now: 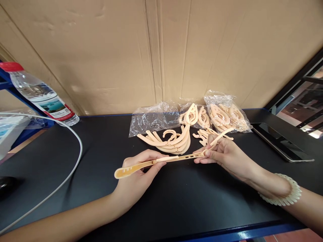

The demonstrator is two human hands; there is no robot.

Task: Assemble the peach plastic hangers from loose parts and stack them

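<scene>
A cream-coloured folding plastic clothes hanger (185,157) is held between both hands above the black table. My left hand (137,179) pinches it near a joint, and one slotted arm sticks out to the left. At its other end, my right hand (224,153) grips it near another joint, where a second arm angles up to the right. Just beyond the hands lies a heap of similar hanger parts (174,146), some curved like hooks. Smaller pieces (202,136) lie behind my right hand.
Clear plastic bags (219,116) with more hanger parts stand against the cardboard wall (113,50). A water bottle (47,97) leans at the back left. A white cable (78,161) loops across the left side. On the right lies a dark tablet-like device (280,141).
</scene>
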